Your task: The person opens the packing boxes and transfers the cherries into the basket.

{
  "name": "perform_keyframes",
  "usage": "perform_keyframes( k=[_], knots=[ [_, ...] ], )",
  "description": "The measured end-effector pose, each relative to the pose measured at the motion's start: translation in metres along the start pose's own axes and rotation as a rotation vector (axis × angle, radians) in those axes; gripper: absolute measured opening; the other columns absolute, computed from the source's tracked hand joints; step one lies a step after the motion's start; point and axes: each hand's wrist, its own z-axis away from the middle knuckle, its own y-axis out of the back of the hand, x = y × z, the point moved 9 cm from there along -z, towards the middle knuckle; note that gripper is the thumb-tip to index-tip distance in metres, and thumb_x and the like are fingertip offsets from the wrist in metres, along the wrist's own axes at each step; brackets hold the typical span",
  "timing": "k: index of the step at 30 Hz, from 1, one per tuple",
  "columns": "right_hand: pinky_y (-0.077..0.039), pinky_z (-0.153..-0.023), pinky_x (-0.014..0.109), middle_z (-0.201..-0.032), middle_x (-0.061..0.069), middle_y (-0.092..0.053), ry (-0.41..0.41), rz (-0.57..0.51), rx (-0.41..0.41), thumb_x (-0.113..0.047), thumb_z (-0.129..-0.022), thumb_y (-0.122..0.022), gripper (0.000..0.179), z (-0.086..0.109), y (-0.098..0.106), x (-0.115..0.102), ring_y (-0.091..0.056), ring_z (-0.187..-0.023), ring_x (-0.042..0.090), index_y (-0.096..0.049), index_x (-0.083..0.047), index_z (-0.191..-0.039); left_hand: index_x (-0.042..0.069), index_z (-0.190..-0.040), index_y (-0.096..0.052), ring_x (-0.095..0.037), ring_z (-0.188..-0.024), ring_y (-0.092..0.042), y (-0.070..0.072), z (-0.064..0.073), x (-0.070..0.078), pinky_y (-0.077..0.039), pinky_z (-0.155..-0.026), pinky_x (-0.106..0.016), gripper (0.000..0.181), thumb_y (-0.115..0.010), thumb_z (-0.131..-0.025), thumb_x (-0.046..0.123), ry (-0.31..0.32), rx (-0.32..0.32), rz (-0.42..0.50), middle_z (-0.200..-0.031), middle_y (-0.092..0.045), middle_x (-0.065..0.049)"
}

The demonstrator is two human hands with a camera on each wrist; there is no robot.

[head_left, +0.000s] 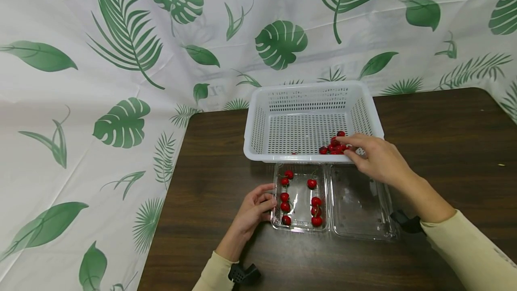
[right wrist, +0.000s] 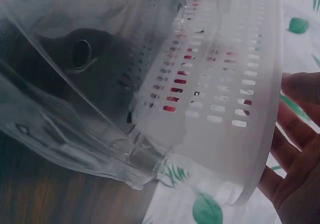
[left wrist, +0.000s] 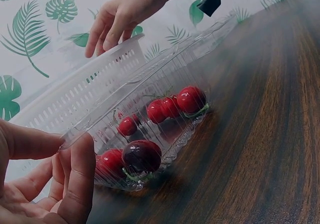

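Note:
My left hand (head_left: 255,206) grips the left rim of a clear plastic clamshell box (head_left: 300,199), thumb and fingers pinching its edge in the left wrist view. Inside the box, red cherries (head_left: 317,222) lie along both sides, stems on some. My right hand (head_left: 377,155) reaches over the near right rim of a white perforated basket (head_left: 258,154). Its fingers extend down right by a small pile of cherries (head_left: 333,147) in the basket's near right corner. From the right wrist view, the basket wall hides the fingertips.
The box's clear lid (head_left: 359,203) lies folded open to the right, its far edge close against the basket. All stand on a dark wooden table (head_left: 210,160). Behind it hangs a white cloth (head_left: 226,75) printed with green leaves.

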Motion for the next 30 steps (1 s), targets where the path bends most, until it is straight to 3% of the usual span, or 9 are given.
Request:
perform_keyframes(
  k=[9,17,20,25,30],
  knots=[
    [-0.041,-0.051,0.030,-0.107,0.003,-0.068,0.060,-0.009,0.057,-0.008,-0.084,-0.076,0.037,0.002,0.006,-0.013,-0.052,-0.066,0.015,-0.070,-0.016,-0.120,-0.003,-0.136,-0.048,-0.009,-0.073,-0.054,0.000,-0.001,-0.001,-0.050,-0.054,-0.023,0.046,-0.062,-0.091,-0.002,0.001,-0.001,-0.010,-0.089,-0.057,-0.002],
    [-0.053,-0.066,0.039,-0.109,0.004,-0.067,0.287,-0.051,0.131,-0.005,-0.078,-0.079,0.038,0.004,0.009,-0.057,-0.063,-0.089,0.021,-0.072,-0.012,-0.115,-0.002,-0.135,-0.049,-0.010,-0.072,-0.054,0.001,-0.001,-0.001,-0.050,-0.054,-0.023,0.046,-0.063,-0.091,-0.002,0.006,0.001,-0.011,-0.090,-0.057,-0.002],
    [-0.055,-0.070,0.038,-0.109,0.001,-0.067,0.377,-0.060,0.075,-0.010,-0.078,-0.080,0.038,0.007,-0.001,-0.077,-0.064,-0.091,0.018,-0.072,-0.012,-0.115,-0.002,-0.134,-0.049,-0.010,-0.073,-0.055,0.001,-0.001,-0.002,-0.050,-0.054,-0.023,0.047,-0.064,-0.090,-0.001,0.009,0.004,-0.006,-0.091,-0.057,-0.003],
    [-0.055,-0.077,0.036,-0.108,-0.003,-0.066,0.491,-0.044,-0.099,-0.013,-0.078,-0.081,0.036,0.019,-0.029,-0.105,-0.063,-0.093,0.014,-0.072,-0.014,-0.113,0.000,-0.134,-0.051,-0.010,-0.073,-0.055,0.002,-0.001,-0.002,-0.051,-0.054,-0.024,0.046,-0.065,-0.090,0.000,0.010,0.009,-0.004,-0.091,-0.057,-0.004],
    [-0.054,-0.076,0.033,-0.104,-0.005,-0.066,0.543,0.004,-0.280,-0.013,-0.080,-0.080,0.028,0.032,-0.058,-0.125,-0.063,-0.091,0.012,-0.074,-0.016,-0.108,0.001,-0.133,-0.051,-0.011,-0.073,-0.055,0.002,-0.001,-0.002,-0.051,-0.054,-0.024,0.046,-0.065,-0.090,0.000,0.012,0.012,-0.004,-0.092,-0.057,-0.004]
  ],
)
